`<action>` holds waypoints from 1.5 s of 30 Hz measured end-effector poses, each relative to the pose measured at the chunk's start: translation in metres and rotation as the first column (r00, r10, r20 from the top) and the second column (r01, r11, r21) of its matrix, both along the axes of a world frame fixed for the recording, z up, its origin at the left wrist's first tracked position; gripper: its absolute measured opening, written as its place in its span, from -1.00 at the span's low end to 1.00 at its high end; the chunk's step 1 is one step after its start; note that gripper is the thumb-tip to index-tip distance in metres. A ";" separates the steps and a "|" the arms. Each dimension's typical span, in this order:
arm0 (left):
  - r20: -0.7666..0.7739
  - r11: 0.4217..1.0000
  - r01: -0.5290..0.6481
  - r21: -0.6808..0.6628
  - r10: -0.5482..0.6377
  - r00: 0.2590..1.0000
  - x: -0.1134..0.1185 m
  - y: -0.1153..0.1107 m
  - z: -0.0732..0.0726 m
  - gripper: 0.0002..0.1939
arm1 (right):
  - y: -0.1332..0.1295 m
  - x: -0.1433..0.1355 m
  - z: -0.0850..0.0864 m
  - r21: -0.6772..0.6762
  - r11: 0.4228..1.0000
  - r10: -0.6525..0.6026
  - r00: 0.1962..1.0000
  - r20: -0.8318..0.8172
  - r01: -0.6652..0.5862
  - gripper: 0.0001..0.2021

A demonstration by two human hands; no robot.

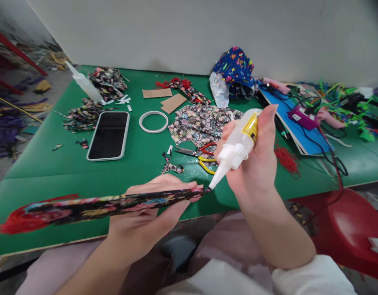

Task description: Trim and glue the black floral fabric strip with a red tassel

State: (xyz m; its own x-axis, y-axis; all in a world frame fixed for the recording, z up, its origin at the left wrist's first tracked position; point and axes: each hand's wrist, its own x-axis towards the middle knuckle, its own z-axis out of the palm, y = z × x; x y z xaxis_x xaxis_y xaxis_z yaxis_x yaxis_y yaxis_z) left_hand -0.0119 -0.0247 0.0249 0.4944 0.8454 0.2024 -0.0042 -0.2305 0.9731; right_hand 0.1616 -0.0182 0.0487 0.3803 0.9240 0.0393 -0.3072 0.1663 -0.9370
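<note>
My left hand [152,213] pinches one end of a long, narrow strip of folded floral fabric [115,205]. A red thread tassel [19,219] hangs from the strip's far left end. In my right hand [259,159] is a translucent glue bottle [248,127] with a yellow label, tilted down to the left. Its white nozzle tip meets the pinched end of the strip, or is very close to it. Just behind the bottle lie scissors [191,153] with red and yellow handles, next to floral fabric pieces [198,123].
A phone [109,135], a tape roll [153,122], brown card pieces [173,103] and another glue bottle [86,87] lie on the green table [139,164]. Blue patterned cloth [234,67], a blue folder [299,123] and cables are at right. A red stool [351,225] stands below.
</note>
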 end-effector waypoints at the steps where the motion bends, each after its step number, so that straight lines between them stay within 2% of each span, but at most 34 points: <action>1: 0.000 1.000 0.001 0.002 -0.001 1.000 0.000 0.000 0.000 -0.66 | 0.000 0.000 0.000 0.010 1.000 -0.004 1.000 0.002 0.004 -0.37; 9: 0.018 1.000 0.013 -0.006 -0.013 1.000 0.000 -0.001 -0.001 -0.58 | -0.001 0.001 -0.002 0.025 1.000 -0.016 1.000 0.021 0.016 -0.37; 15: 0.011 1.000 0.011 -0.009 -0.010 1.000 0.000 -0.001 -0.002 -0.62 | -0.001 0.001 -0.002 0.048 0.999 -0.017 1.000 0.004 0.017 -0.41; 29: 0.057 0.999 0.039 -0.021 -0.038 0.998 -0.001 -0.001 -0.001 -0.51 | 0.000 0.001 -0.001 -0.006 0.999 -0.050 0.995 0.088 0.051 -0.39; 37: 0.037 0.998 0.039 -0.046 -0.037 0.999 -0.001 -0.001 -0.001 -0.56 | 0.000 0.002 -0.002 0.046 0.998 -0.050 0.998 0.036 0.049 -0.41; 45: 0.060 0.993 0.041 -0.111 -0.034 0.998 -0.001 -0.001 -0.001 -0.45 | 0.000 0.000 -0.001 0.030 0.998 -0.048 0.999 0.008 0.048 -0.43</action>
State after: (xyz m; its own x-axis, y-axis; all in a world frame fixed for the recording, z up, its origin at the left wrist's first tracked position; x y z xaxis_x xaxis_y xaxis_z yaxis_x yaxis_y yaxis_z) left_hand -0.0127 -0.0258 0.0241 0.5163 0.8454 0.1369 -0.0680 -0.1189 0.9906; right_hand 0.1619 -0.0180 0.0473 0.4237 0.9031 0.0702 -0.2905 0.2089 -0.9338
